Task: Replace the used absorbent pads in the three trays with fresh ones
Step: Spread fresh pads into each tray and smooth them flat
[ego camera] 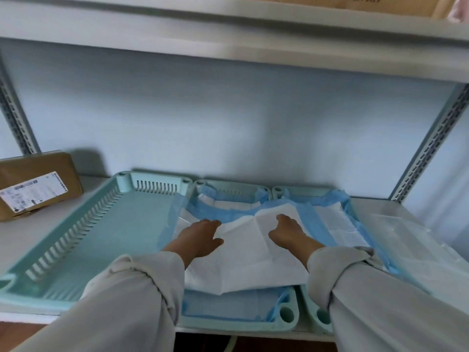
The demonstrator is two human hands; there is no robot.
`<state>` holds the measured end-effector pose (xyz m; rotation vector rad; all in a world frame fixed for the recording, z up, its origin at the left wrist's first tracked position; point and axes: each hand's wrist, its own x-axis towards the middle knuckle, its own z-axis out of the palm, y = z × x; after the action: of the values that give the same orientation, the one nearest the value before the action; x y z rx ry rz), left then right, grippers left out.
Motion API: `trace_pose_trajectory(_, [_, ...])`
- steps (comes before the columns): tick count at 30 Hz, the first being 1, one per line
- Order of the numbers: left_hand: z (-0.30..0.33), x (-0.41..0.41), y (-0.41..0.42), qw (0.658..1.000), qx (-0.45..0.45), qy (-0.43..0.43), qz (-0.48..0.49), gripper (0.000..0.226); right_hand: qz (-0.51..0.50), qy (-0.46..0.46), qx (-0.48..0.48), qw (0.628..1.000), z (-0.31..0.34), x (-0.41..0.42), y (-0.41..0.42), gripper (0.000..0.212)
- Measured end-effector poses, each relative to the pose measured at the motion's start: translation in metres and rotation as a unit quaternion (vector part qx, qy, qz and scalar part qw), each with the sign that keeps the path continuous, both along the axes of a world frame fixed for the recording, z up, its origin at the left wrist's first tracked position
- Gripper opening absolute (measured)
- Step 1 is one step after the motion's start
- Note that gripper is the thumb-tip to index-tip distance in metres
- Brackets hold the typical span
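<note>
Three pale green trays stand side by side on a shelf. The left tray (106, 229) holds no pad. The middle tray (284, 323) and the right tray (279, 190) are lined with blue-edged absorbent pads (332, 219). A crumpled white pad (248, 252) lies over the middle tray, its left edge hanging into the left tray. My left hand (200, 237) grips this pad's left part, fingers curled into a fold. My right hand (288, 231) rests on the pad's right part with fingers bent down into it.
A brown cardboard parcel (35, 184) with a white label sits at the shelf's back left. A clear plastic wrapper (411, 240) lies right of the trays. An upper shelf (228, 47) overhangs, and slotted metal uprights (431, 143) flank the bay.
</note>
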<state>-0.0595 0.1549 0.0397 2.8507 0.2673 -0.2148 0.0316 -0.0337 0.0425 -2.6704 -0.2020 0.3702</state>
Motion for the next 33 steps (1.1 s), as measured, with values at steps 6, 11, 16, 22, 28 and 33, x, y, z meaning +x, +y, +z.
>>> trace_pose_trajectory(6, [0.0,0.039,-0.005,0.999,-0.027,-0.027,-0.004,0.052,-0.048,-0.032,0.039,0.998,0.0,0.029,-0.007,0.053])
trace_pose_trajectory(11, [-0.008,0.089,-0.039,0.996,-0.062,-0.064,-0.018,0.042,-0.113,-0.047,0.09,0.988,-0.005,0.066,-0.024,0.055])
trace_pose_trajectory(16, [-0.022,0.12,-0.061,0.995,-0.052,-0.087,0.009,0.038,-0.2,-0.002,0.18,0.963,-0.007,0.1,-0.041,0.072])
trace_pose_trajectory(22, [-0.032,0.121,-0.075,0.993,-0.071,-0.095,-0.011,0.041,-0.228,0.029,0.328,0.916,-0.022,0.111,-0.053,0.037])
trace_pose_trajectory(28, [-0.032,0.117,-0.083,0.99,-0.051,-0.126,-0.028,0.058,-0.259,-0.206,0.336,0.882,-0.007,0.099,-0.056,0.019])
trace_pose_trajectory(33, [-0.048,0.11,-0.089,0.997,-0.035,0.028,-0.065,0.061,-0.32,-0.093,0.301,0.893,-0.028,0.097,-0.082,0.028])
